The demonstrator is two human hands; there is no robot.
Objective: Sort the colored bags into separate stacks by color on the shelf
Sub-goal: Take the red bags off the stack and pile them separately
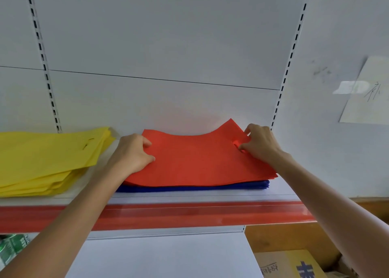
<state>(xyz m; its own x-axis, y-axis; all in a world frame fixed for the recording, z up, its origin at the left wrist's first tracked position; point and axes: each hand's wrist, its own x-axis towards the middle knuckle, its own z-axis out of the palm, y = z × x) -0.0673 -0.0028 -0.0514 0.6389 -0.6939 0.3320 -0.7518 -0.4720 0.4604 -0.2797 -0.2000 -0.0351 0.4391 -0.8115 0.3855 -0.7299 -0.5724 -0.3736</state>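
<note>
**Both hands on the red pile, blue hiding underneath**

So here's the shelf point(280, 194) seen from just below. In the middle there's a pile of red bags point(195, 161) lying flat, and it sits right on top of a pile of blue bags point(189, 188). You only see the blue as a thin band along the near edge and at the right corner.

The left hand point(132, 153) is grasping the left edge of the red bags, with the thumb on top and the fingers curled at the edge. The right hand point(261, 144) pinches the right side, right at the handle cut-out, where the red material bunches up a bit. The far right corner of the top red sheet is curled up off the pile, near the back panel point(157, 46).

Off to the left, apart from the red/blue pile, the yellow bags point(42, 157) have their own slightly fanned stack on the same shelf.

Other stuff: a red price strip point(189, 214) runs along the shelf's front, a sheet of paper point(366, 96) with handwriting is stuck to the wall on the right, a cardboard box point(290, 263) sits down at bottom right, and some green packaging point(12, 246) at bottom left.
</note>
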